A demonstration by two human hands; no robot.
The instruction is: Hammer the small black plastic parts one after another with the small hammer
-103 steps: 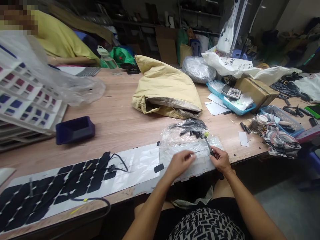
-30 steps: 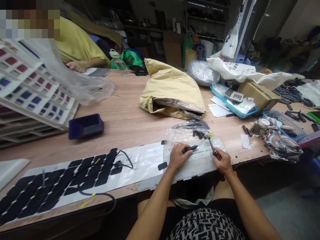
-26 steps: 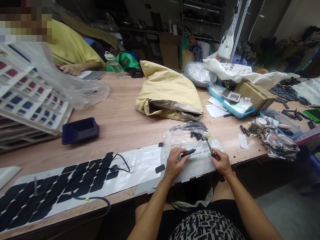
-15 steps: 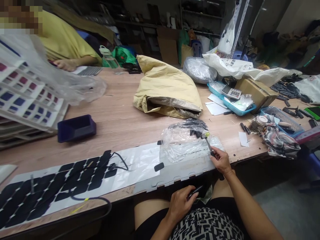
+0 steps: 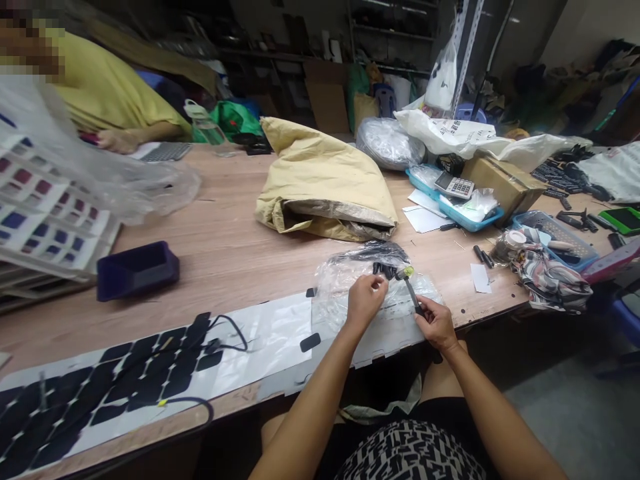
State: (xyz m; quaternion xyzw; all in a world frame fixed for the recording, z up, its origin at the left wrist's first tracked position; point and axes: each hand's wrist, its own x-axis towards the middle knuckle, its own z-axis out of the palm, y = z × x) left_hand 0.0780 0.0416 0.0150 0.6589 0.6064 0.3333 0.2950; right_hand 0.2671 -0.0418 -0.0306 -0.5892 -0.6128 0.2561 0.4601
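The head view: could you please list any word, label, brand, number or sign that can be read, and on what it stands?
No text can be read with certainty.
White sack: printed characters, too blurred.
Calculator: key markings, too small.
Patterned garment: letter-like shapes, no clear word.
Hammer: no lettering visible.

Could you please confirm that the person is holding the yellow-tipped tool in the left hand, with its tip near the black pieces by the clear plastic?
Not quite: the head view shows the yellow-tipped tool in the right hand. Its tip is indeed near the black pieces by the clear plastic.
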